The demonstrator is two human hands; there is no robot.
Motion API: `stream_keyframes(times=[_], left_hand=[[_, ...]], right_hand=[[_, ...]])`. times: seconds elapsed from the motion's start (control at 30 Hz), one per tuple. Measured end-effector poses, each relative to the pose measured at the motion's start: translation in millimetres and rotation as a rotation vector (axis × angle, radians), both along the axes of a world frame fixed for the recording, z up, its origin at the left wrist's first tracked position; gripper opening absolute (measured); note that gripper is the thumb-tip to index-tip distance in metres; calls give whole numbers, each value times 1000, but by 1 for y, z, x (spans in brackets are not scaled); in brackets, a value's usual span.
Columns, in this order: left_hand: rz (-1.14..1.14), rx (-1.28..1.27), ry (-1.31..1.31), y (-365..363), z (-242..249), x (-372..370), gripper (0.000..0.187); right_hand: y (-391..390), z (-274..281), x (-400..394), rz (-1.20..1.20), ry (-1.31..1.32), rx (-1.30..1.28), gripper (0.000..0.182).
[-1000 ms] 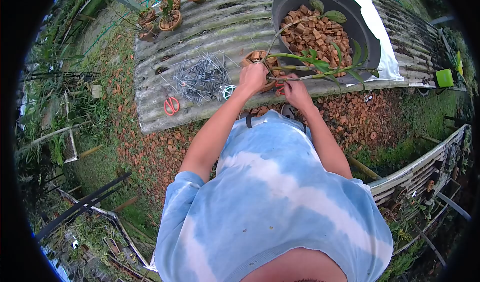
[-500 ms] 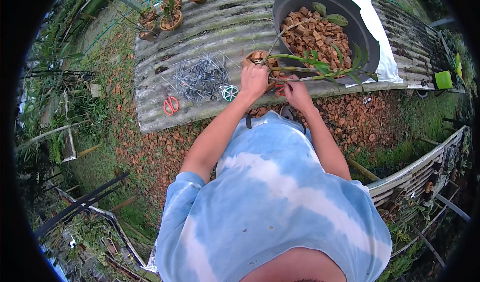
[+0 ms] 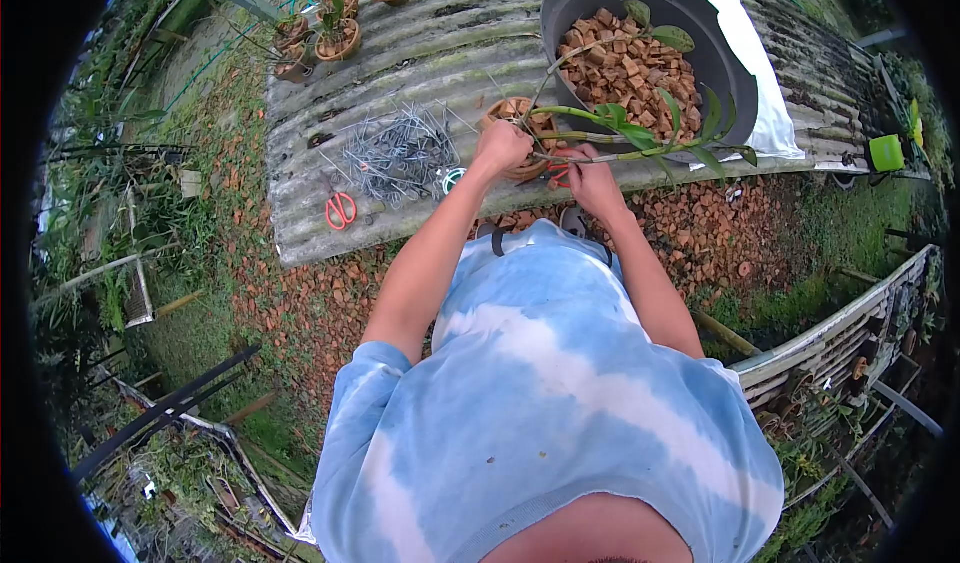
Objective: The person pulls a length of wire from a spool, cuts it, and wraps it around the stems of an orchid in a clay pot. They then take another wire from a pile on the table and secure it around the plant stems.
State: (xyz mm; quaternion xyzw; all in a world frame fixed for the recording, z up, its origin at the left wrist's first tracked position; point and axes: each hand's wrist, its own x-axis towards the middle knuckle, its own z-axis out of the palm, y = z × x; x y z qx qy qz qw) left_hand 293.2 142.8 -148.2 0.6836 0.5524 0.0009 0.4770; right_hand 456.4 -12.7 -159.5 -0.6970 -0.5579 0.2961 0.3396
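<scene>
A clay pot point(image 3: 530, 170) with an orchid plant point(image 3: 640, 135) stands at the front edge of the corrugated sheet, its long leafy stems reaching right over a grey tub. My left hand point(image 3: 505, 147) is closed at the pot's left rim by the stem bases; what its fingers pinch is too small to make out. At the pot's right side my right hand point(image 3: 590, 178) is closed round a red-handled tool point(image 3: 562, 170), whose blades are hidden. A white-and-green reel point(image 3: 453, 179) lies left of the pot, partly covered by my left wrist.
On the corrugated sheet point(image 3: 400, 73) lie a heap of wire pieces point(image 3: 400, 153) and red-handled scissors point(image 3: 341, 211). Behind are small potted plants point(image 3: 338, 39), the grey tub point(image 3: 555, 23) of brown chunks and a white bag point(image 3: 770, 93). A green container point(image 3: 886, 154) is at right.
My left hand has shifted slightly left and down, uncovering more of the pot and covering part of the reel. My right hand has barely moved.
</scene>
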Motion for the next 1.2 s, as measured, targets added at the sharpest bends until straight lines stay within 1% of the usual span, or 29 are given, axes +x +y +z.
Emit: stream_keyframes(times=[0.1,0.2,0.3,0.37,0.5,0.6,0.7,0.8,0.9,1.0,1.1,1.2], left_hand=[[-117,340,29,-13,18,-3,23],[-284,647,-75,-28,26,-13,20],[-429,1015,-154,-28,12,-19,21],[-476,1123,-176,-24,-1,-20,21],[-551,1264,-158,-20,-2,-19,20],[-586,1279,-57,-20,-2,-19,18],[-505,1169,-36,-23,-4,-16,12],[-356,995,-83,-30,6,-13,9],[-302,926,-81,-30,10,-11,8],[-380,1067,-205,-31,10,-14,8],[-331,1027,-225,-35,8,-12,9],[-263,967,-298,-33,7,-8,10]], right_hand=[[1,-4,0,0,15,41,29],[1,4,1,10,21,24,29],[1,8,-1,1,42,51,29],[1,6,-1,-2,15,59,29],[-1,1,-1,9,10,76,29],[-1,-2,0,6,5,74,28],[0,-7,2,21,-41,83,28],[0,-8,1,1,-23,88,27],[-1,-4,0,-15,34,47,27],[-4,-7,6,24,-61,39,28],[-8,2,7,-13,5,6,27],[-18,15,2,-142,233,-44,25]])
